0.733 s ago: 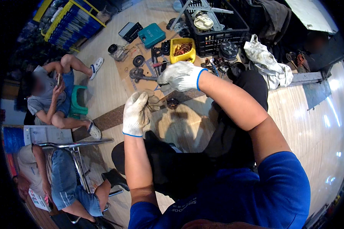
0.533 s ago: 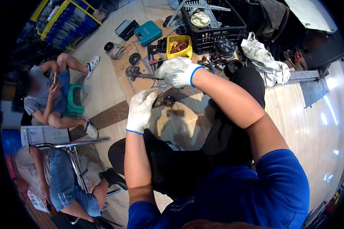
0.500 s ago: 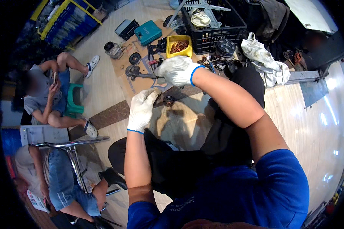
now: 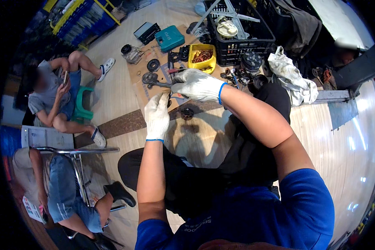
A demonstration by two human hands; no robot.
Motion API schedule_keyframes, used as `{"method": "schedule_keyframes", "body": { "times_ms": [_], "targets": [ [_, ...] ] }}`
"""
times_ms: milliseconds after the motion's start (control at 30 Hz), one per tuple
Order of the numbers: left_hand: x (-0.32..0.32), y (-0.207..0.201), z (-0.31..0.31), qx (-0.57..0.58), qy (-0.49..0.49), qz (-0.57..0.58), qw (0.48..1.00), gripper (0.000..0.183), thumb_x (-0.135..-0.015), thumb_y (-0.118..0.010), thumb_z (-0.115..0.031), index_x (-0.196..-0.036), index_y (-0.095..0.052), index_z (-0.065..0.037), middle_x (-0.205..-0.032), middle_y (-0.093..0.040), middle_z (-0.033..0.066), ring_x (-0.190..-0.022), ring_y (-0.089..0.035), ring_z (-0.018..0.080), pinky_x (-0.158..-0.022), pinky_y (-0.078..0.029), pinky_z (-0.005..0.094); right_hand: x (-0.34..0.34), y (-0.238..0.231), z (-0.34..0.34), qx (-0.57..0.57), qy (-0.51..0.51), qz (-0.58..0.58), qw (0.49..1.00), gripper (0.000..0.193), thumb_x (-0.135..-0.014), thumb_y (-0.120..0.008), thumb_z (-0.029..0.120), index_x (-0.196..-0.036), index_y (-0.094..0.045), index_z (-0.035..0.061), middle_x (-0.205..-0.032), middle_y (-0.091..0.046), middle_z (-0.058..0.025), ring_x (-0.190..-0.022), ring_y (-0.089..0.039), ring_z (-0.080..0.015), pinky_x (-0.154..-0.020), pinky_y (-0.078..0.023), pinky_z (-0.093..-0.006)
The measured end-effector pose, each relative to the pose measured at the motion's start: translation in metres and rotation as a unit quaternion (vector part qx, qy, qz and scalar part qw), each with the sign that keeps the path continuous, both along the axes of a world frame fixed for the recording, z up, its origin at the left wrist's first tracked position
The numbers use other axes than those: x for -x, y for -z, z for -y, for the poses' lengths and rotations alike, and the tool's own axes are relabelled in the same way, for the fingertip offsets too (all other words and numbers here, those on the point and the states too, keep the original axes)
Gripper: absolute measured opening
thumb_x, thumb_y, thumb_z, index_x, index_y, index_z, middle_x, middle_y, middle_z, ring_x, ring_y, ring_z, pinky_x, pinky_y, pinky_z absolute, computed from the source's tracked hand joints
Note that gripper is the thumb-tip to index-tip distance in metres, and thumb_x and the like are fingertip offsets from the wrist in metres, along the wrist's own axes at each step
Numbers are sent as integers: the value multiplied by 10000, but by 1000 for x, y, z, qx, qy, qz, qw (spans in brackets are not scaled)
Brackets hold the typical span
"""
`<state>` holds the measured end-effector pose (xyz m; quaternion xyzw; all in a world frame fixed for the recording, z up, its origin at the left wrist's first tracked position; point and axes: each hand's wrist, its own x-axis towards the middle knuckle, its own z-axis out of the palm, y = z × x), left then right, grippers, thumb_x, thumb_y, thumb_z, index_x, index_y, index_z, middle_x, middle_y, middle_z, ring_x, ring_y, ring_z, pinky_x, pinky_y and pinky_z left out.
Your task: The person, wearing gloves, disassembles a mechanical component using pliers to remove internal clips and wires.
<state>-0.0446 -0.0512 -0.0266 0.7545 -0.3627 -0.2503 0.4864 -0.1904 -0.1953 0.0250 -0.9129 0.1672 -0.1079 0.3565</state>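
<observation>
White-gloved left hand (image 4: 157, 116): grip clamped on a small dark part (image 4: 169, 96).
Right hand (image 4: 194, 84): at 1 o'clock, grip curled, contents hidden.
Yellow tray (image 4: 202, 58): 12 o'clock.

Open floor (image 4: 204, 137) near the knees; beyond on the cardboard (image 4: 139, 89), blocked by yellow tub (image 4: 202, 58), black crate (image 4: 241, 39), scattered metal discs (image 4: 153, 65).

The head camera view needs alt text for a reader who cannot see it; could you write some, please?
Seen from above, a seated person's white-gloved left hand and right hand meet around a small part, too hidden to identify. Beyond them, metal parts lie on cardboard near a yellow tub and a black crate.
</observation>
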Motion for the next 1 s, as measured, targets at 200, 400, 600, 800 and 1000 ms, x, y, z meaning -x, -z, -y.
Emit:
{"method": "schedule_keyframes", "body": {
  "times_ms": [200,400,600,800,1000],
  "targets": [
    [-1,12,3,108,8,-58,992,378,-992,-583,-256,-1171,-648,70,-1060,-713,146,-972,-650,182,-876,-493,312,6,9,5,192,-84,150,966,205,-923,-563,205,-955,-657,24,-955,-645,-204,-851,-613,-387,-738,-484,-415],
    [7,7,5,157,5,-218,963,394,-997,-600,-170,-1290,-542,87,-1168,-645,134,-1020,-629,186,-921,-512,308,12,7,-10,192,-81,173,963,185,-824,-624,111,-999,-665,69,-911,-635,-188,-826,-641,-370,-708,-500,-438],
    [5,7,7,270,50,-443,854,357,-1038,-512,-192,-1284,-532,65,-1233,-606,175,-1050,-623,253,-938,-528,384,10,-9,-44,-50,73,54,995,351,-947,-564,313,-1104,-625,5,-958,-640,-283,-888,-634,-453,-744,-499,-490],
    [0,-12,11,344,-18,-510,788,287,-1045,-471,-143,-1261,-546,30,-1314,-568,199,-1186,-577,322,-1022,-489,489,1,9,-53,-97,67,71,990,332,-939,-553,306,-1029,-630,-4,-924,-651,-278,-939,-628,-455,-779,-494,-507],
    [-10,-7,8,350,-16,-508,787,289,-1043,-484,-203,-1245,-565,-14,-1190,-636,175,-1109,-622,327,-945,-533,488,-8,31,-55,-121,36,49,991,323,-940,-555,314,-1023,-630,11,-878,-642,-282,-878,-631,-461,-727,-487,-509]
  ]
}}
